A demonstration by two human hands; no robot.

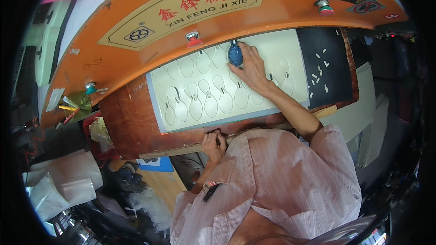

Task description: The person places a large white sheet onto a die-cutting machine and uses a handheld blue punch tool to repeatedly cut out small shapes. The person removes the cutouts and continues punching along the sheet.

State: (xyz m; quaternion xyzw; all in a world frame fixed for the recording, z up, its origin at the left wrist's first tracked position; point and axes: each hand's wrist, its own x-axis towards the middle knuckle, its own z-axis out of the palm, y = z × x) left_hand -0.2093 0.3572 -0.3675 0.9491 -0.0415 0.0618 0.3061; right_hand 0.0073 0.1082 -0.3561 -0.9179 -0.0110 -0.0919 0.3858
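Observation:
My right hand [250, 66] reaches over a white sheet [268, 41], its thumb and fingers closed around a blue oval cutting die [235, 54] with a narrow neck at its far end. The die rests on the sheet near its far edge. Rows of spoon-shaped outlines [210, 101] are cut into the sheet, several with a small dark slot at the neck. At the near edge of the brown board [129, 118] lies my left hand [214, 146], fingers curled in; what they grip, if anything, is hidden.
An orange machine beam [150, 47] spans the far side, carrying red push buttons [194, 41]. Small white offcuts [319, 70] lie scattered on a black panel [338, 63] at the right. White sheets [365, 118] hang beyond it. Left below are a wooden surface [163, 183] and plastic bags [152, 208].

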